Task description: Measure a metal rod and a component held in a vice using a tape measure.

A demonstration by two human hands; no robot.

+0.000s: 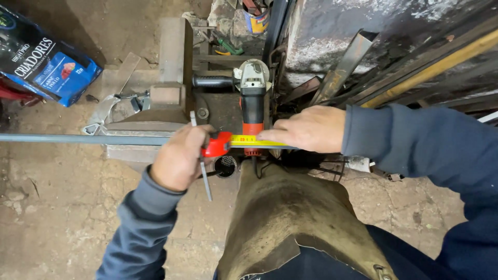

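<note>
Two hands work along a long grey metal bar (78, 139) that runs from nine o'clock toward the centre. The left hand (179, 158) is clenched around a red tape measure case (217, 144) and also grips a thin metal rod (206, 179) pointing toward six o'clock. The yellow tape blade (254, 140) stretches toward three o'clock, where the right hand (306, 129) presses its fingertips flat on it, pinning it to the bar. An angle grinder (252, 88) lies at twelve o'clock, just behind the tape. A blue bag (41, 59) sits at ten o'clock.
</note>
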